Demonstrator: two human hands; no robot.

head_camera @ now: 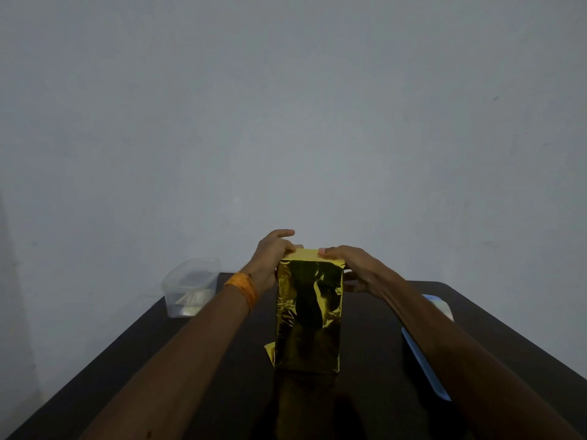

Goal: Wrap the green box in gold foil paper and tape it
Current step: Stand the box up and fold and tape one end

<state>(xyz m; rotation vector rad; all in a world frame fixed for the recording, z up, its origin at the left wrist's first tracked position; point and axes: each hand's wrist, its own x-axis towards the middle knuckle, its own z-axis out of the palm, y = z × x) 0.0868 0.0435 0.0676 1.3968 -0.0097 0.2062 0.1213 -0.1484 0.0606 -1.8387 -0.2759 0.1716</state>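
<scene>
Box fully hidden inside gold foil paper [308, 312]; left hand [270, 258], right hand [355, 268] tight around its top

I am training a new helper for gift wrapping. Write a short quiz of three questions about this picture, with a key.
1. True or false: the foil-wrapped box lies flat on the table.
2. Where on the box are the left hand and the right hand? A) at its top end B) at its bottom end C) neither touches it
3. Fill in: the clear container stands on the person's ____ side.
Key: 1 false, it stands upright; 2 A; 3 left.
</scene>
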